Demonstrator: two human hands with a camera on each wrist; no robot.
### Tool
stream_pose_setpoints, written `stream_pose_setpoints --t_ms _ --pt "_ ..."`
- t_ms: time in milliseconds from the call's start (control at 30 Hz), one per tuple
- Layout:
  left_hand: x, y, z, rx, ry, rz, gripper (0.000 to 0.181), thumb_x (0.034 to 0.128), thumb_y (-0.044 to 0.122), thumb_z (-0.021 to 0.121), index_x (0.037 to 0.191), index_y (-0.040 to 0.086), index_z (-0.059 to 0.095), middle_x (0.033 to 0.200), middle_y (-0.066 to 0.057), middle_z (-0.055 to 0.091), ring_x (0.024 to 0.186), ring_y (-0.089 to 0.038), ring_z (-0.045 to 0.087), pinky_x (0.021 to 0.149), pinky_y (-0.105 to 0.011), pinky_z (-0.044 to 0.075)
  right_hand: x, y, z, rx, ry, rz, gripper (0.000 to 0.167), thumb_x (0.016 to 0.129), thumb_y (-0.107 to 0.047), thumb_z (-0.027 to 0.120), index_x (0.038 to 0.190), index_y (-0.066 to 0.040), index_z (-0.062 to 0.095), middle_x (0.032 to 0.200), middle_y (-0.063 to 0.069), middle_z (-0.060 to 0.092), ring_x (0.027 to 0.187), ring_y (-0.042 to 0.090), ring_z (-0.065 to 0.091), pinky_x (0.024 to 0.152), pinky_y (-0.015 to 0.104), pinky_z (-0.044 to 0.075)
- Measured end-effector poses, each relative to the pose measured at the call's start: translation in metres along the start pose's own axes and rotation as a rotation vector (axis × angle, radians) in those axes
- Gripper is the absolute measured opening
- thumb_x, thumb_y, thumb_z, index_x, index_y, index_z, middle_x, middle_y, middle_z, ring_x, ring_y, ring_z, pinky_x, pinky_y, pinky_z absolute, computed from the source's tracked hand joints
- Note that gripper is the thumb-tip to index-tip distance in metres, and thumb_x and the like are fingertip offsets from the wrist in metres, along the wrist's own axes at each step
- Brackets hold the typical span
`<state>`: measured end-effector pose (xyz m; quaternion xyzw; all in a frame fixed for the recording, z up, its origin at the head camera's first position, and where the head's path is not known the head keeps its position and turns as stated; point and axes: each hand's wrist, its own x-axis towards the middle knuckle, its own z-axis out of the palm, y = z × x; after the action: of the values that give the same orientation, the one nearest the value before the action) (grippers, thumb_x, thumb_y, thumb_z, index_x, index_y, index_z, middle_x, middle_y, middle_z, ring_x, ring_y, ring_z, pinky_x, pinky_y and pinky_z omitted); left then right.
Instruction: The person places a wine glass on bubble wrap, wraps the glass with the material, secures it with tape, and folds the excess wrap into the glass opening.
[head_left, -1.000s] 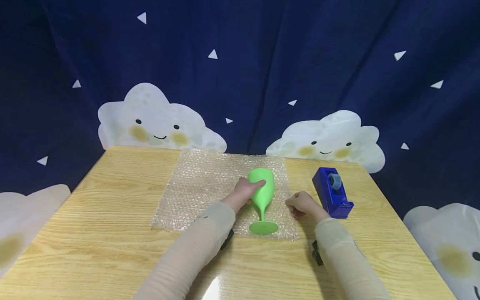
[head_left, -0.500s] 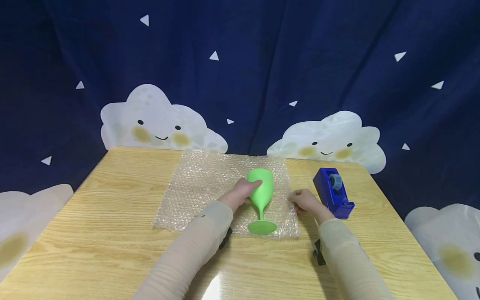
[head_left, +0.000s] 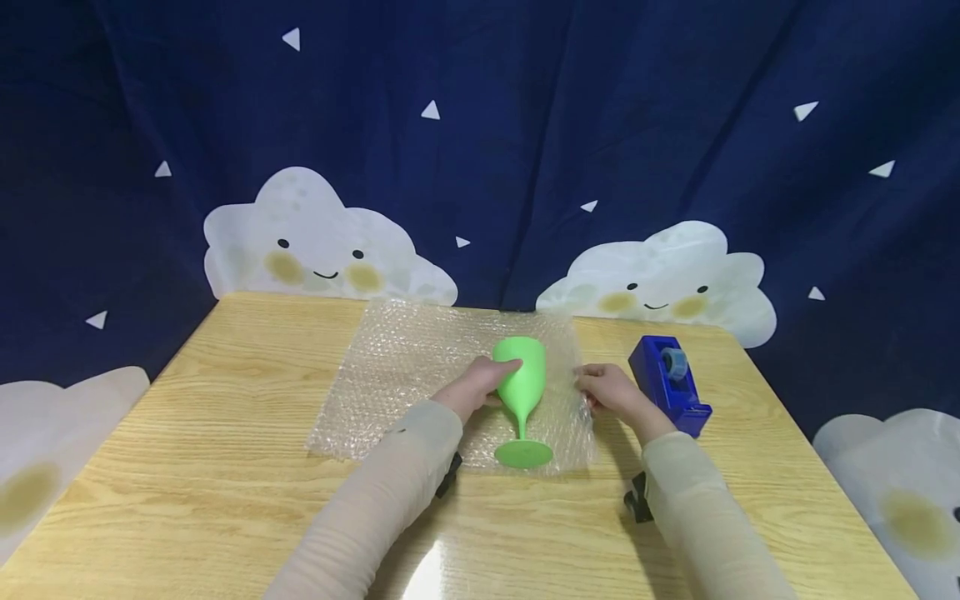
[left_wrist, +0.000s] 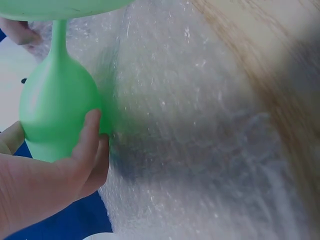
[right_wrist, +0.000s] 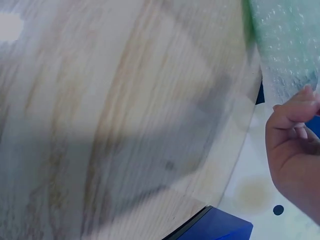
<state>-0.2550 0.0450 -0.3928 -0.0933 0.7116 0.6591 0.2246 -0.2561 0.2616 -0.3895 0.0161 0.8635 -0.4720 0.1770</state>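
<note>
My left hand (head_left: 474, 387) grips the cup (head_left: 528, 385) and my right hand (head_left: 611, 390) pinches the wrap (head_left: 405, 358) by its edge, which I should lift evenly, cup steady.

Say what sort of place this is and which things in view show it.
Probably an indoor tabletop workspace, perhaps staged: a wood-grain table stands before a navy curtain patterned with smiling clouds, and bubble wrap and a blue tape dispenser sit on the table.
</note>
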Motion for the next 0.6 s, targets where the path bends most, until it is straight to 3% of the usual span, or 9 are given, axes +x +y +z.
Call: stream_pose_setpoints --t_ms 233,433,533,600 --pt "0.002 0.001 -0.003 -0.008 -0.029 -0.022 0.071 0.0939 0.028 0.054 0.143 -0.007 0.017 0.137 -0.025 0.039 0.125 -0.037 0.045 0.102 -0.047 0.043 -0.001 -0.007 0.000 0.008 0.001 -0.003 0.051 0.087 -0.008 0.046 0.135 0.009 0.041 0.058 -0.005 0.046 0.051 0.003 0.043 0.050 0.020 0.040" --pt "0.005 0.002 -0.004 -0.022 -0.019 -0.031 0.066 0.0936 0.026 0.055 0.142 -0.006 0.022 0.136 -0.024 0.042 0.123 -0.036 0.047 0.099 -0.046 0.045 -0.002 -0.014 0.003 -0.010 0.008 -0.030 0.053 0.087 -0.008 0.045 0.137 0.007 0.039 0.058 -0.004 0.046 0.051 0.005 0.043 0.050 0.022 0.040" --pt "0.016 -0.004 -0.003 0.004 -0.004 -0.022 0.067 0.0931 0.027 0.056 0.141 -0.006 0.022 0.134 -0.023 0.044 0.121 -0.034 0.050 0.097 -0.046 0.047 -0.003 -0.019 0.007 -0.015 0.005 -0.051 0.055 0.087 -0.008 0.045 0.138 0.009 0.036 0.059 -0.004 0.046 0.052 0.005 0.044 0.052 0.023 0.042" --pt "0.040 -0.017 -0.004 0.026 -0.007 -0.010 0.072 0.0914 0.032 0.058 0.141 -0.006 0.021 0.130 -0.023 0.046 0.114 -0.034 0.054 0.090 -0.045 0.052 -0.003 -0.023 0.012 -0.017 0.006 -0.063 0.055 0.087 -0.008 0.045 0.138 0.010 0.035 0.059 -0.004 0.047 0.052 0.005 0.044 0.054 0.023 0.044"
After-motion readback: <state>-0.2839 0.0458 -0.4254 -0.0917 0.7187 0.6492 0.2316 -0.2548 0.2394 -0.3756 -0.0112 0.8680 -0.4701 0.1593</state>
